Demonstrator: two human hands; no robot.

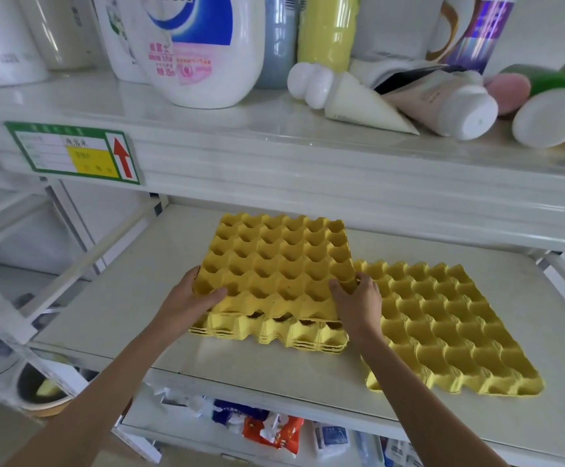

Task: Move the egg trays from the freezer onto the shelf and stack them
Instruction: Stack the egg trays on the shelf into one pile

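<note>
Yellow moulded-pulp egg trays fill the middle of a pale shelf, and both hands are on the uppermost one. Nearest, below the hands, the shelf's front edge runs bare from left to right, with a strip of open surface between that edge and the trays. The left hand grips the near-left corner of the top tray, thumb lying over the cups and fingers curled under the rim. The right hand pinches the near-right corner, fingers hooked over the rim. Between the hands the tray sits tilted, its near edge lifted off the stack beneath, whose layered front edges show just under the wrists and jut forward of the held tray. Just right of the right hand, a single tray lies flat on the shelf, its left edge close beside the stack and partly hidden by the right forearm. Left of the left hand the shelf surface is open as far as the white upright frame. Beyond the hands, a band of bare shelf lies behind the trays, under the upper shelf's front lip. A green label with a red arrow is stuck to that lip, up and to the left. Farthest, above it, stand bottles and toppled tubes.
</note>
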